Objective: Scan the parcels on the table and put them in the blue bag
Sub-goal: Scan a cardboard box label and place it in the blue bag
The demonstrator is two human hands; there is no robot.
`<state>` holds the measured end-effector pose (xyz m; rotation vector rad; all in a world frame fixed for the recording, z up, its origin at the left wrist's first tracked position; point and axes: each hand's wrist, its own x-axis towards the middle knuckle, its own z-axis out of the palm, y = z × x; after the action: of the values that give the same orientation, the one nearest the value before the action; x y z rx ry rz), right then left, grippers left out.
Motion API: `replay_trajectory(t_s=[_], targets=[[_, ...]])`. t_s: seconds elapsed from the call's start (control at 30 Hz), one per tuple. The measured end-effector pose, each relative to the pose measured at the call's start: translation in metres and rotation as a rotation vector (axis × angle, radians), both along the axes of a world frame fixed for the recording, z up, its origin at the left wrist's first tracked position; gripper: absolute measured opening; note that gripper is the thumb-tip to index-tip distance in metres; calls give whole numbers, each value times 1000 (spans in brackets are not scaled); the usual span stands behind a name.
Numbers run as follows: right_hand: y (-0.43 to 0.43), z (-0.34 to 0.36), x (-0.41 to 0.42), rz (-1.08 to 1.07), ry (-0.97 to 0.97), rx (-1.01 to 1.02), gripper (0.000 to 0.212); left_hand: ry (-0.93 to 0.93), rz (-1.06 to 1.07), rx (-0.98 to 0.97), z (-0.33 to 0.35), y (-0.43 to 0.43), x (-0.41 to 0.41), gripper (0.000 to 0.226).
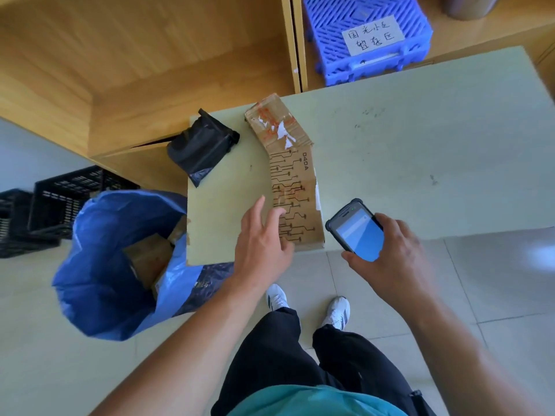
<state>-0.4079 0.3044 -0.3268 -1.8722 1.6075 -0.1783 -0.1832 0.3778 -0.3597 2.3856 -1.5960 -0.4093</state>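
two parcels are lying at the frame's centre on the table point(420, 163), the left hand point(261, 238) spreading over the cardboard box point(295, 187), probably stiff and light, best gripped by its long edges, while the right hand point(393, 250) is clasping the scanner point(357, 229) and the blue bag point(99, 283) is gaping lower left.

Open tabletop point(405, 151) right of cardboard parcel point(292, 175); black parcel point(201, 145) crowds left.

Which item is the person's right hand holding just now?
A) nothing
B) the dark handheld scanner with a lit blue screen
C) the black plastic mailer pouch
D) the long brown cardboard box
B: the right hand grips the dark handheld scanner, its blue screen facing up, beside the long brown cardboard box.
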Motion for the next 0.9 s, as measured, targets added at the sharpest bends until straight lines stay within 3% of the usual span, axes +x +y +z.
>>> replay_trajectory(t_s=[0.13,0.4,0.5,0.73,0.9], targets=[[0,-1,3,7,5,-19,84,-88,63,-41,0,-22,-18,63],[5,-3,-3,-60,-18,-23,84,1,143,206,-3,-49,-36,113],[7,-2,-7,-71,-18,-18,84,45,148,278,3,-50,-26,111],[12,-3,-5,-80,-7,16,84,-7,169,398,8,-34,-2,76],[16,-2,-1,-41,23,-2,84,-17,183,363,1,-26,-8,103]])
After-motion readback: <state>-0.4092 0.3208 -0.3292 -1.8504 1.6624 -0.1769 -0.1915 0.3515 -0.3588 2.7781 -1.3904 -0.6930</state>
